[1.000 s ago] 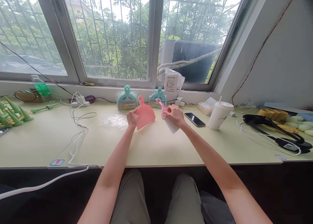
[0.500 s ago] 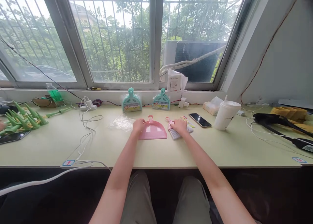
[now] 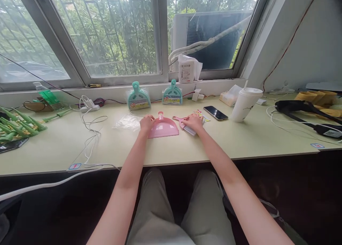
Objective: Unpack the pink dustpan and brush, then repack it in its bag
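Observation:
A pink dustpan (image 3: 164, 128) lies on the table with its handle pointing to the window. My left hand (image 3: 146, 124) is closed on its left edge, the fingertips partly hidden. To the right, my right hand (image 3: 193, 122) grips a small pink hand brush (image 3: 189, 130) with pale bristles. The brush handle points left, close to the dustpan's right side. Just behind my right hand lies a colourful card label (image 3: 205, 118), partly covered. Crumpled clear plastic wrap (image 3: 129, 122) rests left of my left hand.
Two wrapped green dustpan sets (image 3: 138, 98) lean against the sill. On the right are a phone (image 3: 215, 113), a white cup with straw (image 3: 245, 106), tissues (image 3: 232, 95) and a black strap (image 3: 301, 118). White cables (image 3: 92, 131) and green spiky pieces (image 3: 20, 125) are on the left.
The view has tilted downward. My right hand has turned the brush so its handle end lies nearer the dustpan. My left hand stays at the dustpan's left edge.

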Motion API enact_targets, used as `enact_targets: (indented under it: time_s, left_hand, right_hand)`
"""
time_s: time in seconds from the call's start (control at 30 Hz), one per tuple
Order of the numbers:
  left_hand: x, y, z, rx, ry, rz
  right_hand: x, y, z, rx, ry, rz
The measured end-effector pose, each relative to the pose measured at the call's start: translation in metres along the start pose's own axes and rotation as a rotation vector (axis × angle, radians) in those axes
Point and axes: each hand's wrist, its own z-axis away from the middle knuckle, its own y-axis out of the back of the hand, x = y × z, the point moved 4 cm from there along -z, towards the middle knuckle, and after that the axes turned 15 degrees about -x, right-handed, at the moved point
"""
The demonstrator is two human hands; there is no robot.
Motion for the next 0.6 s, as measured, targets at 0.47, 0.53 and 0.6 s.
enact_targets:
  time_s: [0.47,0.53,0.6]
  left_hand:
    - [0.047,-0.022,0.014,-0.163,-0.220,-0.114]
    - [0.062,-0.028,0.020,-0.250,-0.365,0.002]
    - [0.076,-0.032,0.028,-0.348,-0.535,0.130]
  right_hand:
    - [0.001,0.019,0.003,0.177,0.025,-0.090]
    - [-0.007,0.015,0.006,0.131,0.069,-0.064]
    - [-0.013,0.012,0.009,0.086,0.099,-0.050]
